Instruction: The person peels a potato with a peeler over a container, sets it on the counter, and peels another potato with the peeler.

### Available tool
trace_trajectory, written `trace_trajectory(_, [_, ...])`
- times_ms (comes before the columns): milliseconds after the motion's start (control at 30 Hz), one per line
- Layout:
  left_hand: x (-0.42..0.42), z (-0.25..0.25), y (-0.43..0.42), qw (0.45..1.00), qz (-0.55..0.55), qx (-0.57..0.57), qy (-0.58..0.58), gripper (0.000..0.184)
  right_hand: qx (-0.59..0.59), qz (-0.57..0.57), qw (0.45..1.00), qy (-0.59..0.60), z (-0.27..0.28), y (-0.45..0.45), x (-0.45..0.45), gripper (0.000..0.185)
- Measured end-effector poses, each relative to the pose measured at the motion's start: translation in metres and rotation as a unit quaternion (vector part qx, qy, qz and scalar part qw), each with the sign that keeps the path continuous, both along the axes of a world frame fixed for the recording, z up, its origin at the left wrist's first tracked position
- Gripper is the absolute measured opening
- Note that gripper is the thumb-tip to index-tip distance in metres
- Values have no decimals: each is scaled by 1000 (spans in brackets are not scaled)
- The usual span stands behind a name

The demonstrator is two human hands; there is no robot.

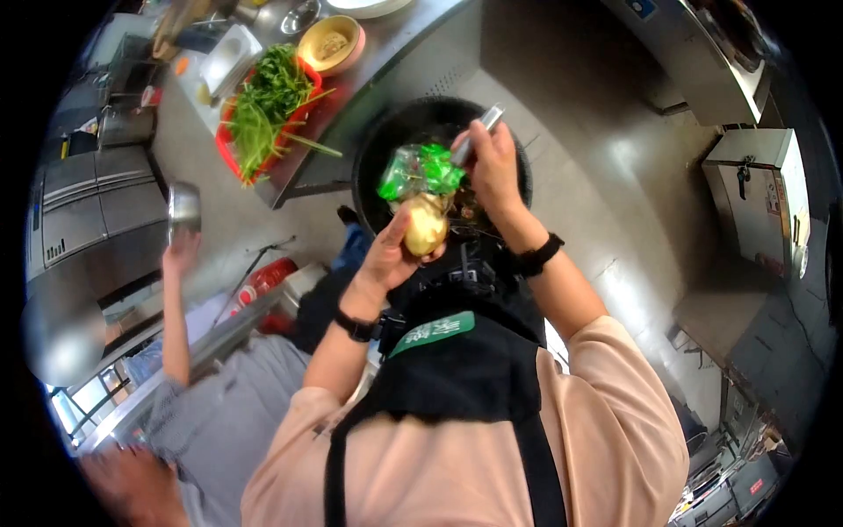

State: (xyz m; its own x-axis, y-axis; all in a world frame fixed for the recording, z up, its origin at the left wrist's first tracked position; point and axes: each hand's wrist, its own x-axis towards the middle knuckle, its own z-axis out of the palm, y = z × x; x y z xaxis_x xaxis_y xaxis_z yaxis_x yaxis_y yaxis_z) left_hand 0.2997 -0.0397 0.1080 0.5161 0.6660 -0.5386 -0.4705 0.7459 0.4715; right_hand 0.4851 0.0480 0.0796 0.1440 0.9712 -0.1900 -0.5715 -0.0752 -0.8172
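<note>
A pale yellow, roundish potato-like item [426,228] is held in my left hand [395,255], over the near edge of a large black bin [373,132]. My right hand [494,167] is wrapped round the silvery handle of a tool [479,132]; the tool's working end is blurred. The tool is to the right of the item, and I cannot make out whether they touch. Inside the bin lie green and clear plastic packaging [421,171] and dark scraps.
Leafy greens [272,97] fill a red basket [230,154] on the steel counter [386,44], beside a yellow bowl [331,44]. At the left, a co-worker in grey [237,422] raises a metal bowl [183,211]. A white cabinet [755,193] stands at the right.
</note>
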Motion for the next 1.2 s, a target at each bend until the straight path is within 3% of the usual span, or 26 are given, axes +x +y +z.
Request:
trace_trajectory(67, [4,1,-3,999,10,38,-27,64,-8,-52,989,-140,-15,13,20,17])
trace_trajectory(133, [3,4,0,998,9,45,-38,62,-11,-106,989,-103,-21,22,38,15])
trace_trajectory(200, [-1,4,-2,999,14,11,-46,62,-29,-91,989,-115,-8,14,44,15])
trace_trajectory(267, [-2,0,-2,999,15,28,-42,61,-29,-49,998,-15,13,6,35,16])
trace_trajectory(333, [-2,3,-4,999,27,28,-9,60,-36,-7,999,12,20,-6,16,15])
trace_trajectory(400, [2,7,-7,998,43,38,14,57,-13,12,1000,-5,11,-11,1,18])
trace_trajectory(433, [2,6,-6,997,39,71,-3,57,-30,-7,998,54,3,-12,-4,19])
trace_trajectory(567, [-1,0,-14,994,54,92,-14,59,-74,-68,991,-84,-36,-6,-2,19])
trace_trajectory(800, [-12,0,-21,993,46,103,26,65,-55,-32,994,92,13,-23,-19,17])
trace_trajectory(867, [-18,-3,-23,993,38,108,15,67,-35,-21,996,79,-1,-26,-26,15])
trace_trajectory(1000, [-23,18,-28,991,38,124,-35,70,-148,-66,986,-29,-59,-21,-15,19])
trace_trajectory(1200, [-58,10,-27,994,40,77,-63,67,-42,-96,991,78,15,-47,-28,18])
